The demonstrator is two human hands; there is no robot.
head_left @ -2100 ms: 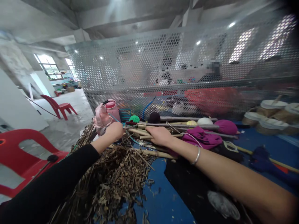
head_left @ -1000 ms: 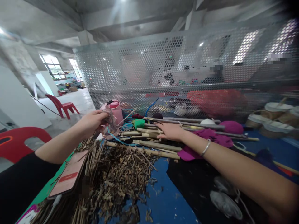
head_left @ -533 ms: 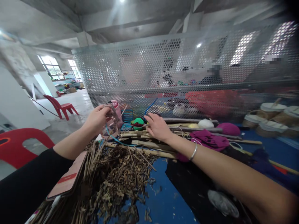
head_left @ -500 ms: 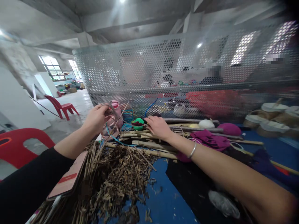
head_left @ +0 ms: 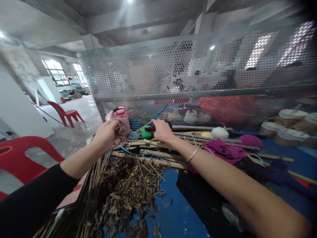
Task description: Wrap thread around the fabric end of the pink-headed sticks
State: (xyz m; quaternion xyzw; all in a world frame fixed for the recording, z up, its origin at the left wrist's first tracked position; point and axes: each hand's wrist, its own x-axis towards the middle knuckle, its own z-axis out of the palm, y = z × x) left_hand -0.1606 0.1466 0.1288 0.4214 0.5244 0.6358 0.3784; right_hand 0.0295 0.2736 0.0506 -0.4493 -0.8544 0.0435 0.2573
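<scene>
My left hand [head_left: 105, 135] is closed round a loose bundle of greyish strands [head_left: 122, 128], in front of a pink bottle [head_left: 123, 115] with a red lid. A thin pale strand [head_left: 142, 127] runs from this bundle towards my right hand [head_left: 162, 131], whose fingers are pinched at its far end. Just left of the right fingers sits a green ball of yarn [head_left: 146, 133] with a dark red patch. Bamboo sticks [head_left: 158, 153] lie below both hands. A light blue strip [head_left: 127, 151] curves from the left hand over the sticks.
Dry crumbled leaves [head_left: 128, 191] and thin stems [head_left: 95, 178] cover the near left, beside a pink-screened phone [head_left: 71, 196]. Purple cloth [head_left: 223, 150], a white ball [head_left: 220, 133] and black cloth [head_left: 195, 195] lie right. A perforated metal screen [head_left: 148, 76] stands behind; a red chair [head_left: 32, 158] is left.
My right hand has moved slightly left and its fingers now pinch the strand. My left hand has shifted slightly right and lower, with the greyish bundle still in it.
</scene>
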